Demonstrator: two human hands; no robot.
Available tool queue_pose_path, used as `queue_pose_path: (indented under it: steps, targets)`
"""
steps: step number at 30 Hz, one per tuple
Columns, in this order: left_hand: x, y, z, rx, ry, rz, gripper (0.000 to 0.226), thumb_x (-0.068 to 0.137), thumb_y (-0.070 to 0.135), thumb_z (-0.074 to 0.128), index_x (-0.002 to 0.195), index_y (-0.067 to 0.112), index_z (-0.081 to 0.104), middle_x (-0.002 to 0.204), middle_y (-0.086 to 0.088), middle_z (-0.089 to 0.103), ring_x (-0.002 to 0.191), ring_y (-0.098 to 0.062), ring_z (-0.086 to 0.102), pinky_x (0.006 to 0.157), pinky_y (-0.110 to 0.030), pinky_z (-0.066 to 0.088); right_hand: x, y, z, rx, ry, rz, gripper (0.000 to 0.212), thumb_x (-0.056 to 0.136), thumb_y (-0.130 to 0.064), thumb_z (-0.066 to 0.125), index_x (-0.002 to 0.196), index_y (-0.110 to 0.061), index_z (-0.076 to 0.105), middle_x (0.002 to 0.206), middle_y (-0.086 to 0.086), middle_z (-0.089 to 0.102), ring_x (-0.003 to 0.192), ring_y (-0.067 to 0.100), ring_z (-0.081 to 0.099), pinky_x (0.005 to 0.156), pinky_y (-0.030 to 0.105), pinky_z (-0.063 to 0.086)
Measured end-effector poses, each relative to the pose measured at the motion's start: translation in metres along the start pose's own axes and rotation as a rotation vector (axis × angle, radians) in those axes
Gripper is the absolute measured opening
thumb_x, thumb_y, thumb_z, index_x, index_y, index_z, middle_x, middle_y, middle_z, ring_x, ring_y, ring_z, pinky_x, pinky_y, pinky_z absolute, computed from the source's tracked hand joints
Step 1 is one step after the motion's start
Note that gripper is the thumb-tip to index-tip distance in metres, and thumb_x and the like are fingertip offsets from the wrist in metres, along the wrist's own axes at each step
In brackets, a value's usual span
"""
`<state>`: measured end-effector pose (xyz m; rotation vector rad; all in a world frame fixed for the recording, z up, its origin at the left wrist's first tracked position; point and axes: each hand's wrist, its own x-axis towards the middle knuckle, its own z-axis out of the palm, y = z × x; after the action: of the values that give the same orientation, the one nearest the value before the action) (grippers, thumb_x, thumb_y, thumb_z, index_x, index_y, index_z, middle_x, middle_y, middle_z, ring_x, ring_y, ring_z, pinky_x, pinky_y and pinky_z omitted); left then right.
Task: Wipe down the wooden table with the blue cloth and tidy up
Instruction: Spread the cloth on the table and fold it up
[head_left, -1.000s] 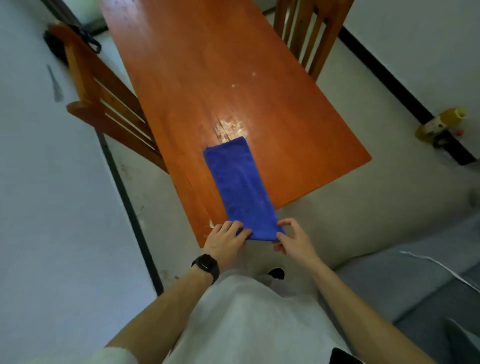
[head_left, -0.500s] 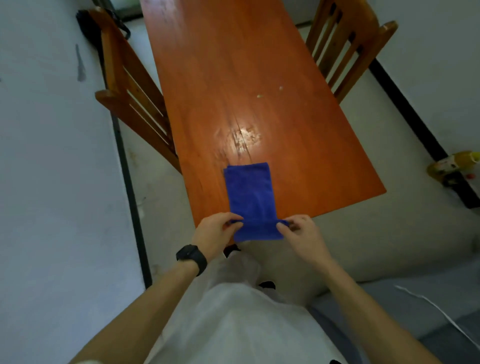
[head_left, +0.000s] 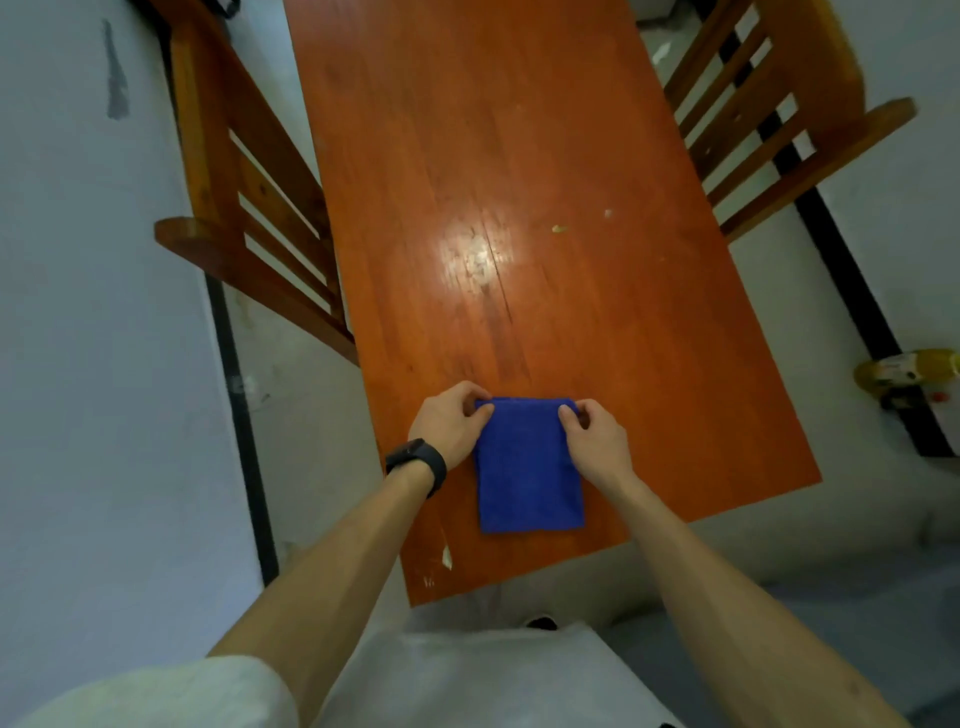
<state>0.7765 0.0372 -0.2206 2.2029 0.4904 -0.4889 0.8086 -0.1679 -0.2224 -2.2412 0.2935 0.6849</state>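
Blue cloth (head_left: 527, 467): folded flat on the desk (head_left: 519, 156), between both hands, its far edge at their fingertips.
Left hand (head_left: 449, 423): fingers curled, pinches the cloth's far-left corner.
Right hand (head_left: 595, 439): pinches the far-right corner.
Crumbs (head_left: 558, 228): well beyond the hands.
Chairs (head_left: 244, 208): one outside each hand.

The cloth (head_left: 530, 478) lies on the counter (head_left: 519, 156) by its near edge, the left hand (head_left: 449, 421) pinching its far left corner, the right hand (head_left: 595, 441) its far right. The left chair (head_left: 234, 208) and right chair (head_left: 769, 104) flank the counter.
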Motion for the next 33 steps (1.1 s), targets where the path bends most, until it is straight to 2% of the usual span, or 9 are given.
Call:
queue_pose_path:
  steps: [3, 8, 14, 17, 19, 22, 25, 28, 33]
  targets:
    - [0.009, -0.003, 0.002, 0.046, -0.016, -0.030, 0.021, 0.097, 0.044, 0.052, 0.111, 0.032, 0.060, 0.092, 0.012, 0.059, 0.080, -0.009, 0.059, 0.068, -0.031, 0.054, 0.006, 0.000, 0.005, -0.043, 0.015, 0.020, 0.024, 0.102, -0.040, 0.046, 0.103, -0.020, 0.059, 0.091, -0.009, 0.064, 0.079, 0.004, 0.061, 0.058, 0.019, 0.042]
    - [0.016, -0.002, 0.006, 0.061, -0.004, -0.074, 0.016, 0.097, 0.045, 0.048, 0.104, 0.034, 0.057, 0.083, 0.014, 0.059, 0.071, -0.006, 0.058, 0.058, -0.027, 0.051, 0.010, -0.003, 0.008, -0.085, 0.029, 0.060, 0.025, 0.102, -0.043, 0.045, 0.100, -0.021, 0.058, 0.088, -0.006, 0.064, 0.076, 0.007, 0.061, 0.058, 0.021, 0.042]
    - [0.020, 0.005, 0.009, 0.142, 0.036, -0.077, 0.018, 0.099, 0.044, 0.046, 0.107, 0.031, 0.056, 0.086, 0.008, 0.063, 0.070, -0.010, 0.059, 0.055, -0.027, 0.050, 0.019, -0.005, 0.009, -0.233, 0.053, 0.062, 0.033, 0.100, -0.049, 0.041, 0.095, -0.020, 0.056, 0.082, -0.005, 0.062, 0.074, 0.014, 0.062, 0.059, 0.027, 0.045]
    - [0.017, 0.005, 0.014, 0.260, 0.122, -0.012, 0.024, 0.100, 0.041, 0.045, 0.117, 0.027, 0.054, 0.103, 0.004, 0.063, 0.084, -0.013, 0.059, 0.063, -0.027, 0.048, 0.017, -0.009, 0.012, -0.336, 0.108, 0.080, 0.035, 0.099, -0.052, 0.041, 0.102, -0.019, 0.054, 0.091, -0.003, 0.062, 0.078, 0.015, 0.061, 0.066, 0.034, 0.053]
    - [0.011, -0.004, 0.021, 0.375, 0.253, 0.161, 0.035, 0.099, 0.039, 0.048, 0.127, 0.020, 0.054, 0.122, -0.004, 0.060, 0.105, -0.022, 0.057, 0.080, -0.033, 0.050, 0.005, -0.008, 0.016, -0.364, 0.248, 0.039, 0.037, 0.097, -0.051, 0.045, 0.115, -0.018, 0.052, 0.113, 0.002, 0.058, 0.095, 0.017, 0.058, 0.078, 0.035, 0.053]
    - [-0.007, -0.019, 0.038, 0.488, 0.265, 0.483, 0.052, 0.097, 0.042, 0.043, 0.142, 0.015, 0.046, 0.149, -0.010, 0.043, 0.137, -0.027, 0.040, 0.110, -0.047, 0.037, -0.018, 0.003, 0.029, -0.472, 0.449, -0.251, 0.046, 0.098, -0.039, 0.050, 0.135, -0.013, 0.048, 0.143, 0.009, 0.046, 0.126, 0.023, 0.047, 0.097, 0.038, 0.044]
    - [-0.019, -0.036, 0.059, 0.579, 0.062, 0.515, 0.063, 0.100, 0.047, 0.029, 0.156, 0.018, 0.022, 0.164, -0.003, 0.011, 0.151, -0.020, 0.007, 0.120, -0.053, 0.012, -0.029, 0.024, 0.045, -0.672, 0.249, -0.445, 0.055, 0.102, -0.034, 0.040, 0.153, -0.017, 0.030, 0.163, 0.005, 0.022, 0.150, 0.020, 0.021, 0.116, 0.041, 0.025]
    - [-0.009, -0.048, 0.061, 0.614, -0.028, 0.456, 0.066, 0.100, 0.058, 0.021, 0.157, 0.031, 0.002, 0.164, 0.005, -0.009, 0.151, -0.017, -0.010, 0.119, -0.056, -0.001, -0.019, 0.040, 0.047, -0.807, 0.050, -0.439, 0.060, 0.105, -0.044, 0.023, 0.158, -0.025, 0.003, 0.166, -0.003, -0.006, 0.152, 0.015, -0.007, 0.122, 0.052, 0.007]
    - [-0.003, -0.045, 0.058, 0.663, -0.052, 0.407, 0.072, 0.096, 0.066, 0.017, 0.155, 0.034, -0.008, 0.163, 0.002, -0.018, 0.150, -0.020, -0.015, 0.118, -0.054, -0.010, -0.012, 0.052, 0.036, -0.857, 0.051, -0.325, 0.068, 0.102, -0.057, 0.015, 0.156, -0.027, -0.012, 0.165, 0.000, -0.015, 0.151, 0.017, -0.014, 0.121, 0.053, -0.005]
